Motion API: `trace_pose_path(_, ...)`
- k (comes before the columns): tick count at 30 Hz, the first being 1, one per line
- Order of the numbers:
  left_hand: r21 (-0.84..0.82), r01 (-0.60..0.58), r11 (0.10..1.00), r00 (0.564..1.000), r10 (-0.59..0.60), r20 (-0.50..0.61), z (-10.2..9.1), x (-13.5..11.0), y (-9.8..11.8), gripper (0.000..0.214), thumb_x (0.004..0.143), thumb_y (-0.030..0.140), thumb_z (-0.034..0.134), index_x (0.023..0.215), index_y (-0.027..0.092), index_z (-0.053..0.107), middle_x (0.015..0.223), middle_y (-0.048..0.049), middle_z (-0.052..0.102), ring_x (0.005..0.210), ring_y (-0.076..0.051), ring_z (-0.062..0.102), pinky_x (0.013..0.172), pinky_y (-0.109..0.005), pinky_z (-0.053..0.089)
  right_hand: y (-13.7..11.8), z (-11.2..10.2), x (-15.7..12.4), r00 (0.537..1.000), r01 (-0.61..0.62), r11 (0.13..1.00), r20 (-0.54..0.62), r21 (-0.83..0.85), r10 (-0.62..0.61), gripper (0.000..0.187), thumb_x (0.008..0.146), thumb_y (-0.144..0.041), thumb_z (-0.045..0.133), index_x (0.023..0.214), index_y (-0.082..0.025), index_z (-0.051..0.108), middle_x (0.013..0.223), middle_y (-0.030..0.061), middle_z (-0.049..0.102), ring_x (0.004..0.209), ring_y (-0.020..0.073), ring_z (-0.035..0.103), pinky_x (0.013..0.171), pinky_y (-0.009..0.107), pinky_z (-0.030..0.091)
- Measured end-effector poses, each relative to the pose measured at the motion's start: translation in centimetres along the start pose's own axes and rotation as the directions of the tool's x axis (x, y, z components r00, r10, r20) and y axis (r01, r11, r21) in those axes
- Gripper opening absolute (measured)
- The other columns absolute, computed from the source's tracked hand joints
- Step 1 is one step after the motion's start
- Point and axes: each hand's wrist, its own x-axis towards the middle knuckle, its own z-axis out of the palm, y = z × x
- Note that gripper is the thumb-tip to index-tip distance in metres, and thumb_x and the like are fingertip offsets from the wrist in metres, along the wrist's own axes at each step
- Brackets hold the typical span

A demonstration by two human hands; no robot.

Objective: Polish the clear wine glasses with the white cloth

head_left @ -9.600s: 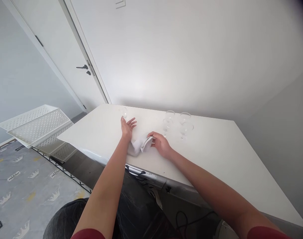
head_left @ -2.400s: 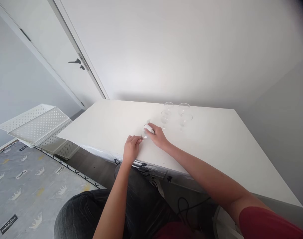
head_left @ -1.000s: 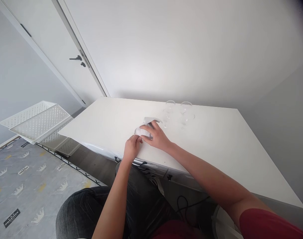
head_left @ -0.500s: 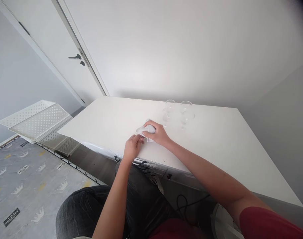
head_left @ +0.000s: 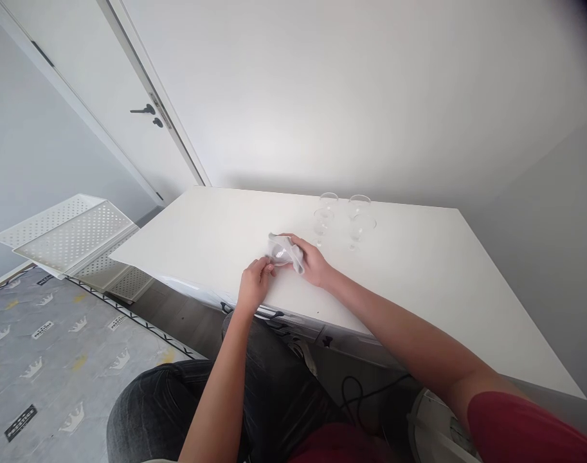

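Observation:
A clear wine glass (head_left: 279, 253) is tilted above the front part of the white table (head_left: 216, 225). My left hand (head_left: 255, 278) pinches it at its lower left end, where the fingers hide most of the stem and base. Around the bowl lies a white cloth (head_left: 298, 258), held by my right hand (head_left: 314, 262) from the right side. The right fingers are partly behind the cloth and the glass. Just beyond my right hand, several clear stemmed glasses (head_left: 362, 226) stand in a cluster on the tabletop.
Behind the table rises a white wall (head_left: 322, 96), with a door (head_left: 95, 71) at the left. White perforated shelves (head_left: 76, 231) stand left of the table, beside a grey patterned mattress (head_left: 56, 366). Drawers with dark handles (head_left: 327, 341) face my knees. A black cable (head_left: 353, 389) hangs below.
My right hand has turned and shifted the cloth, so the glass bowl now shows where the cloth and fingers covered it. My left hand has stayed almost in place.

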Motion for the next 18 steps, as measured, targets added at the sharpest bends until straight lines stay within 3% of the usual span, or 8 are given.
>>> trace_pose_path(3,-0.087,0.018,0.996,0.999,-0.015,0.032,-0.2,0.1,0.1,0.032,0.106,0.036,0.042,0.087,0.021,0.062,0.082,-0.0033,0.070,0.077,-0.019,0.063,0.076,-0.029,0.046,0.4,0.2,0.0,0.997,0.037,0.999,0.064,-0.031,-0.035,0.053,0.102,-0.062,0.036,0.132,-0.026,0.060,0.105,0.0056,0.074,0.086,0.0235,0.070,0.078,0.042,0.060)
trace_pose_path(9,-0.156,-0.002,0.988,0.998,0.010,0.054,-0.2,0.2,0.1,0.033,0.107,0.041,0.041,0.092,0.020,0.062,0.083,-0.0032,0.070,0.076,-0.017,0.063,0.075,-0.027,0.046,1.1,0.4,-0.2,0.992,0.063,0.998,0.113,-0.007,-0.062,0.066,0.104,-0.066,0.028,0.144,-0.022,0.056,0.105,0.0089,0.073,0.094,0.0236,0.067,0.087,0.043,0.057)
trace_pose_path(15,-0.112,-0.004,0.994,1.000,0.007,0.024,-0.2,0.2,-0.2,0.032,0.105,0.036,0.043,0.090,0.017,0.063,0.076,-0.0033,0.067,0.067,-0.015,0.056,0.066,-0.025,0.042,1.5,0.6,-0.4,0.980,0.066,0.996,0.183,0.067,-0.077,0.072,0.098,-0.075,0.040,0.152,-0.029,0.047,0.127,0.0093,0.066,0.108,0.0233,0.062,0.097,0.041,0.054)
trace_pose_path(18,-0.098,-0.013,0.995,1.000,0.014,0.016,-0.1,0.2,-0.6,0.029,0.103,0.031,0.044,0.089,0.016,0.065,0.074,-0.0027,0.066,0.065,-0.015,0.053,0.064,-0.025,0.040,1.6,0.6,-0.6,0.975,0.073,0.996,0.205,0.051,-0.082,0.072,0.097,-0.077,0.042,0.153,-0.032,0.043,0.128,0.0085,0.062,0.106,0.0233,0.060,0.095,0.040,0.053)
